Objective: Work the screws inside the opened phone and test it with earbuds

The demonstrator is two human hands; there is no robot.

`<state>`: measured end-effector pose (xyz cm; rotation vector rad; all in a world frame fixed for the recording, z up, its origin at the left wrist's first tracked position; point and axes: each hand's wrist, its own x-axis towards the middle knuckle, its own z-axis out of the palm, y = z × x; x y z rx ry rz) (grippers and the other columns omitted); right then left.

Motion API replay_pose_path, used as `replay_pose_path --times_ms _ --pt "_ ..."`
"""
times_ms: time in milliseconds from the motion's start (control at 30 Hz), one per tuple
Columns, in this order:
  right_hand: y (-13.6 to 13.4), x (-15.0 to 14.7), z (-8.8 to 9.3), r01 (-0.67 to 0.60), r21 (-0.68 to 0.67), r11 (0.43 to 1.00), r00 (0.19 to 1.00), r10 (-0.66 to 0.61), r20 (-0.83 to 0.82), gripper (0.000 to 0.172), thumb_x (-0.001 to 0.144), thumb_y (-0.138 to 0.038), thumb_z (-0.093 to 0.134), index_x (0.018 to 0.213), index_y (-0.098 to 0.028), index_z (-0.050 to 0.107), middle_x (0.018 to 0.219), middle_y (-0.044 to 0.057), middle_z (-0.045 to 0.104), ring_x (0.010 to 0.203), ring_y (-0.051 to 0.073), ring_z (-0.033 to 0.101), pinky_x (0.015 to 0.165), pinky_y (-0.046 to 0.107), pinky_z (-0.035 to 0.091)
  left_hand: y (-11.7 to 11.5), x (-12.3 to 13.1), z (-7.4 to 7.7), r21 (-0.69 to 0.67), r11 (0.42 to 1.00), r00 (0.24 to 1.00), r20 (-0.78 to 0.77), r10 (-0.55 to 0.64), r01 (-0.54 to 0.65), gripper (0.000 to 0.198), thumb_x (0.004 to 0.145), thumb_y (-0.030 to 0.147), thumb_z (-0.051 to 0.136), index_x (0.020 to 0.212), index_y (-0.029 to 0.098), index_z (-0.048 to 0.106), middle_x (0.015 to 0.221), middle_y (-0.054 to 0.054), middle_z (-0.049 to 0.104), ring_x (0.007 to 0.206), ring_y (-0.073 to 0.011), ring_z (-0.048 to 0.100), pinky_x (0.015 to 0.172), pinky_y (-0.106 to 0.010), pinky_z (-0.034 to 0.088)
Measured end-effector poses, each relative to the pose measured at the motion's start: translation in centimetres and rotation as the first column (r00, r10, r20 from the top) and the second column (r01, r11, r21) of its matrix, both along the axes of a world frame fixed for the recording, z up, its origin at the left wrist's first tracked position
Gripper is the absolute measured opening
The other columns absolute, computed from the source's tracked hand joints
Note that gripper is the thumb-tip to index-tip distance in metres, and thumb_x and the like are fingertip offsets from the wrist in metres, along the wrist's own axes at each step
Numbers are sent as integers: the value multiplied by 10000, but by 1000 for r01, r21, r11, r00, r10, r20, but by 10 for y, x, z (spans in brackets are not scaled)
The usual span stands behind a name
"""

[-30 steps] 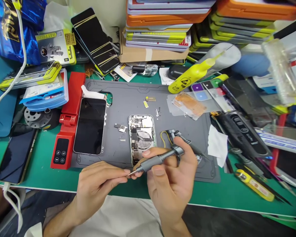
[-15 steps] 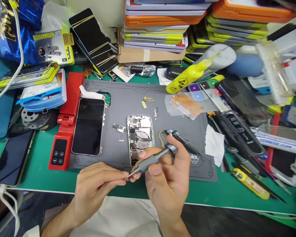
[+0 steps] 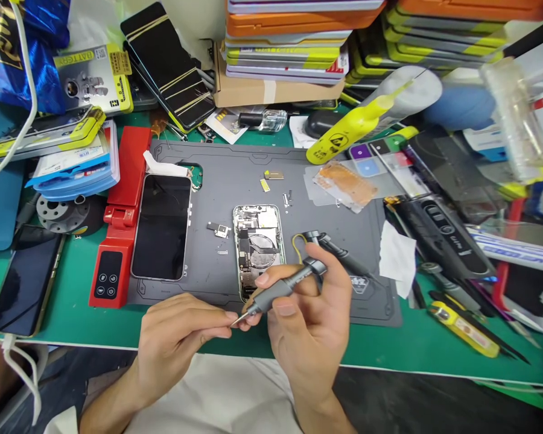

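My right hand [image 3: 305, 319] is wrapped round a grey precision screwdriver [image 3: 276, 293], its thin bit pointing down to the left. The fingertips of my left hand [image 3: 181, 337] pinch the end of that bit, hiding the very tip. Just beyond my right fingers lies an opened phone body [image 3: 259, 244] with its inner parts bare; the fingers cover its lower right corner. A second dark screwdriver [image 3: 341, 250] rests on the mat to the right, beside a thin yellow cable. Small loose metal parts [image 3: 219, 229] lie left of the phone body.
On the grey mat [image 3: 217, 175] lies a dark phone screen [image 3: 160, 229] against a red clamp-like device [image 3: 117, 241]. A yellow bottle [image 3: 344, 135], white tissue [image 3: 396, 256] and yellow-handled knife [image 3: 464, 328] are at the right. Stacked boxes [image 3: 283, 60] line the back.
The camera view has shifted slightly. Both hands keep nearly the same pose on the screwdriver, and the things on the table lie as before.
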<state>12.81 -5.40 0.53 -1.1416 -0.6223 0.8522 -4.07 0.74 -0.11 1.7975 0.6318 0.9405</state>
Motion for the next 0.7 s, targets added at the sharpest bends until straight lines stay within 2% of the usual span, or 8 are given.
replay_pose_path --times_ms 400,567,700 --pt "2 1 0 -10 4 1000 999 10 -31 444 1041 -292 750 1428 -398 561 1019 -37 753 545 118 704 498 255 650 -1 0 1 -2 1000 1000 -3 3 -3 150 1032 176 739 1162 213 803 991 -14 865 860 -134 823 782 -230 646" --pt "1 1 0 8 -23 1000 1000 -8 -16 465 1020 -335 787 1412 -356 538 991 -34 751 525 111 686 483 234 628 -1 0 2 -3 1000 1000 -7 -4 4 147 1043 173 726 1167 208 797 974 -24 864 860 -142 827 777 -240 652" --pt "0 1 0 16 -7 1000 999 -16 -28 458 1013 -303 793 1404 -386 570 998 -47 753 531 103 680 487 234 629 0 1 2 2 1000 1000 -7 -3 4 135 1036 167 734 1151 202 794 987 -22 865 864 -130 823 786 -229 650"
